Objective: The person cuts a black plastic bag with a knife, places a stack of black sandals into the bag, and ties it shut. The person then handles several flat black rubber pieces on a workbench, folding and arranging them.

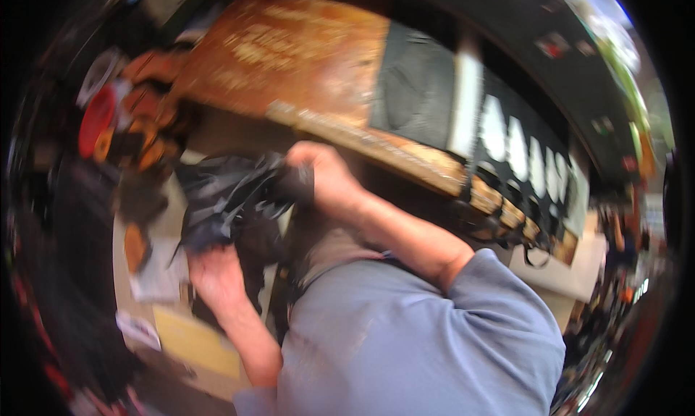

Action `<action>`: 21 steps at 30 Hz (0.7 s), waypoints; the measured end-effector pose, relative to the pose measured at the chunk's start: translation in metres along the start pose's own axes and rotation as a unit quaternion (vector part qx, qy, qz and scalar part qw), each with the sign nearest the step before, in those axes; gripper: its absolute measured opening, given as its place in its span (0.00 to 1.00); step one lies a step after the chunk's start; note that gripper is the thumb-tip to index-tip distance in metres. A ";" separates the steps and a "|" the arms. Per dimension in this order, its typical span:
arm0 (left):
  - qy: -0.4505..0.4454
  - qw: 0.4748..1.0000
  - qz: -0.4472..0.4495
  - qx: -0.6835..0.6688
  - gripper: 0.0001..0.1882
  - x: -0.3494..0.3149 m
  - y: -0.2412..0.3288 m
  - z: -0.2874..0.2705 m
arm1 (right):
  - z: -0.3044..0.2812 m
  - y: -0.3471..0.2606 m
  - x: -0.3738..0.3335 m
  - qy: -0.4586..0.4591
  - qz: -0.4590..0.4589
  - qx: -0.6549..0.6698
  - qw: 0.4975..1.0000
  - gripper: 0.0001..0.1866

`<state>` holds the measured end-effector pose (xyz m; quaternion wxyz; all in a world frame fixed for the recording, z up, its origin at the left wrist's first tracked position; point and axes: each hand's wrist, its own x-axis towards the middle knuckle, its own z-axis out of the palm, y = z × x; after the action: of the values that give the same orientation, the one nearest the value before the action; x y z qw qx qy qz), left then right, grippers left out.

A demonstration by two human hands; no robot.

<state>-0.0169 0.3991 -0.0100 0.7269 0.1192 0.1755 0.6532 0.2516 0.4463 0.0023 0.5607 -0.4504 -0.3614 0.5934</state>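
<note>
A crumpled, shiny black plastic bag (228, 195) hangs between my two hands, low beside the workbench's near edge. My right hand (323, 175) is closed in a fist round the bag's bunched right end. At the lower left of the bag is my left hand (217, 277), palm turned up, its fingertips hidden under the black folds. It appears to grip that edge. Whatever the bag may contain is out of sight, and motion blur smears its details.
The worn wooden workbench (326, 61) carries a dark flat sheet (416, 83) and a row of black pieces with white ovals (517, 148). Left of me are a red round object (98, 119), orange-brown pieces (148, 137) and a yellow sheet (195, 340).
</note>
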 end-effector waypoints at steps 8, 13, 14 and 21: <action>-0.027 0.998 0.058 -0.016 0.19 -0.077 0.071 -0.034 | 0.014 -0.037 0.062 0.003 0.111 0.337 0.935 0.08; 0.209 0.730 0.223 0.611 0.43 -0.083 0.069 0.005 | 0.062 -0.058 0.039 -0.062 0.013 0.201 0.977 0.04; 0.168 0.673 0.280 0.664 0.53 -0.079 0.066 0.018 | 0.074 -0.062 0.033 -0.078 0.017 0.174 0.981 0.03; 0.127 0.688 0.209 0.684 0.24 -0.027 0.043 0.055 | 0.116 -0.076 -0.030 -0.295 -0.089 -0.211 0.927 0.10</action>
<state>-0.0354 0.3802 0.0602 0.2594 0.5328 0.6345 0.4962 0.1676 0.4334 0.1156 0.3710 -0.3287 -0.6663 0.5571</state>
